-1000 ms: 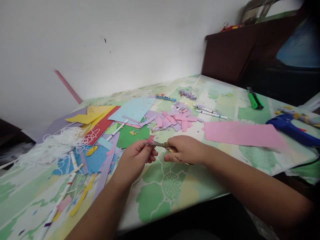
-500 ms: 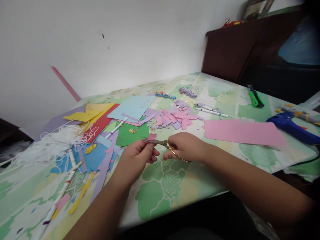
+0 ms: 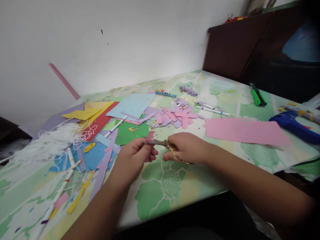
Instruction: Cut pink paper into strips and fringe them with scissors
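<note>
My left hand [image 3: 133, 156] pinches a small pink paper strip [image 3: 150, 135] between thumb and fingers. The strip stands up above the fingertips, its upper edge cut into a fringe. My right hand [image 3: 186, 146] is closed round the gold handles of a pair of scissors [image 3: 162, 143]. Their blades point left and lie across the pink strip, close to my left thumb. Just beyond the hands is a pile of pink and purple paper pieces [image 3: 175, 115]. A larger pink paper sheet [image 3: 242, 130] lies to the right of my right hand.
Left are tangled white string [image 3: 53, 141], blue, red and yellow sheets, and white marker pens [image 3: 60, 188]. A light blue sheet [image 3: 133, 104] overlaps a green one [image 3: 132, 131]. To the right are a blue glue gun [image 3: 292, 125] and a green box cutter [image 3: 258, 95]. A wall stands behind.
The pink strip now rises higher above my left fingers, and its fringe shows more clearly. My right hand and the scissors stay in nearly the same place; the view shifts slightly.
</note>
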Tool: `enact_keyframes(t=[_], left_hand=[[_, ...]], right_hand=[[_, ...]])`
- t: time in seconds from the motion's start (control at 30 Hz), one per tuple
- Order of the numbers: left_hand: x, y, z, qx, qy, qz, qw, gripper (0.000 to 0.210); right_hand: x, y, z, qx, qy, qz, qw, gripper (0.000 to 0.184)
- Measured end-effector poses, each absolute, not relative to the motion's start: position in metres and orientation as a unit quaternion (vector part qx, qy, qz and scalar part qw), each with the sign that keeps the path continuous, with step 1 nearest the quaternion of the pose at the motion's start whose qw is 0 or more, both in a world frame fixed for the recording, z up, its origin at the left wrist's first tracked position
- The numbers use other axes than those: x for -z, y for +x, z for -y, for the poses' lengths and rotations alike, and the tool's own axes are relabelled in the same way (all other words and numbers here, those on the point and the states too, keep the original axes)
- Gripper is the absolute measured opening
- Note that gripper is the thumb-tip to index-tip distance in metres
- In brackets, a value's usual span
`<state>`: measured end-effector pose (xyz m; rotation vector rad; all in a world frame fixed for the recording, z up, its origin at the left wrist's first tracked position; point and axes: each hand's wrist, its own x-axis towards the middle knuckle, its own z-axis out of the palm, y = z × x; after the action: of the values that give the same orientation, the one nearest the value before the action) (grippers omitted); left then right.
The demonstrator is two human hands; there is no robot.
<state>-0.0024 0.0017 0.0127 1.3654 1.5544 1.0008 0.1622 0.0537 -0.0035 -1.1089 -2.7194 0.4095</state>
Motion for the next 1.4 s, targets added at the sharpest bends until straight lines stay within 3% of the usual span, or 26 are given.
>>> enact_keyframes(t=[0.83,1.13,1.4], left_hand=[[-0.0145,-0.0036,-0.0002,-0.412,0.548,-0.607,0.402,0.016],[-0.0152,-0.0032,0.002,-0.353,0.594,-0.636,0.344,0.022],[-0.0177,-0.0028,0.0007,-0.354,0.566,-0.651,0.363,0.022]], right_hand=[[0.0006,0.162,-0.0538,-0.166,-0.39,0.902,0.077,0.052],[0.004,0.1603,-0.0535,-0.168,-0.372,0.909,0.082,0.05],[0.0063,0.1576,-0.0566,-0.153,-0.378,0.909,0.082,0.051]])
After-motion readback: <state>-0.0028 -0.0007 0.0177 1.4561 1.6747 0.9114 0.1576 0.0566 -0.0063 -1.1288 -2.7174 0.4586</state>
